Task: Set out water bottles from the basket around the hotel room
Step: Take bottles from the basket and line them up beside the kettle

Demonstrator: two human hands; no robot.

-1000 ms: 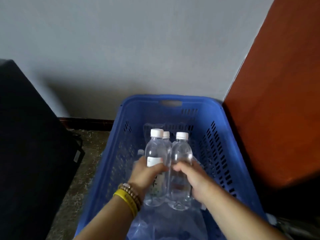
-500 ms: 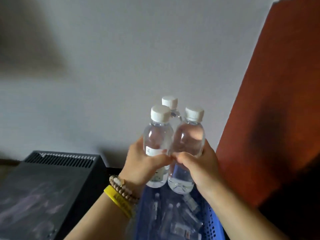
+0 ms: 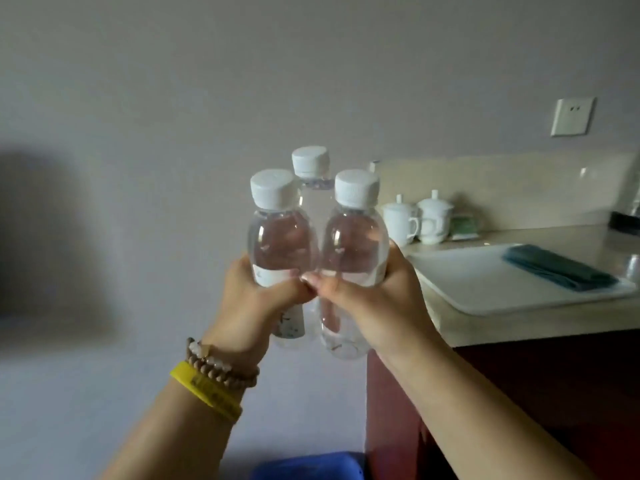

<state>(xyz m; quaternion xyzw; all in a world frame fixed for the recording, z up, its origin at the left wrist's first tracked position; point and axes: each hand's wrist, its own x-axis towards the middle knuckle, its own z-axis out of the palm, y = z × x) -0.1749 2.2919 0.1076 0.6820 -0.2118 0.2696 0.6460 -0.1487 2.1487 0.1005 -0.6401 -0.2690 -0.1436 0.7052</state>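
Three clear water bottles with white caps are bunched upright in mid-air before the wall. My left hand grips the left bottle around its label. My right hand grips the right bottle. A third bottle stands squeezed behind them between both hands, only its cap and neck showing clearly. The blue basket shows as a rim at the bottom edge, below my arms.
A beige counter on a red-brown cabinet lies to the right. On it sit a white tray with a folded dark cloth, two white lidded cups and a green packet. A wall socket is above.
Both hands have lifted the three bottles out of the basket and up to chest height. The view has swung up and right, bringing the counter and tray into sight.
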